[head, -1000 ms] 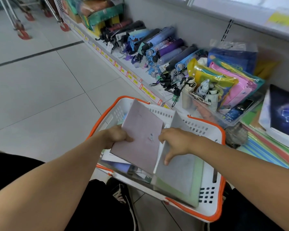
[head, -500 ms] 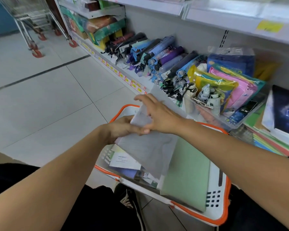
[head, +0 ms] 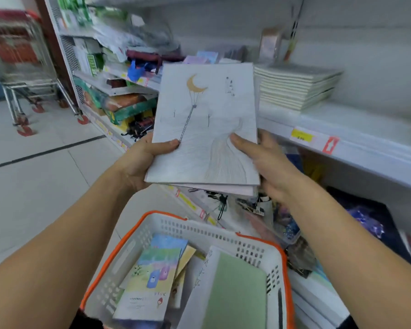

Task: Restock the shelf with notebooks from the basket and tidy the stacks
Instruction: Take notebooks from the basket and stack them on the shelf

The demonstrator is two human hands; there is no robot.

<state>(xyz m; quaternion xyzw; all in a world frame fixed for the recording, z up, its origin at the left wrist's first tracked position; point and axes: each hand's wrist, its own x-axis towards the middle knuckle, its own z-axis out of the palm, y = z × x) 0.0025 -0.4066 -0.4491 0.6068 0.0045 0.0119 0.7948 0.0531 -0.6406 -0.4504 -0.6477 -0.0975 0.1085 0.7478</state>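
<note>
Above the basket (head: 152,230), head view: both hands hold a small pile of notebooks (head: 205,124) in the air, in front of the shelf (head: 356,138). Left hand (head: 140,160): thumb curled over the top cover's lower left edge, fingers hidden beneath. Right hand (head: 268,162): thumb on the cover's lower right, fingers wrapped behind the pile; blurred. Top cover pale, with a gold crescent moon drawing; at least two more edges show under it, exact count unclear. Basket white with orange rim, sits low between the forearms; inside: a green notebook (head: 237,298) at right, a pastel-covered notebook (head: 150,283) at left, more overlapping beneath them, number not countable. One stack of pale notebooks (head: 294,87) lies on the shelf, right of the held pile. Yellow price tag (head: 301,137) on the shelf edge, print unreadable. Shopping cart (head: 26,74) far left, heavily blurred. Lower shelf goods are too smeared to name.
</note>
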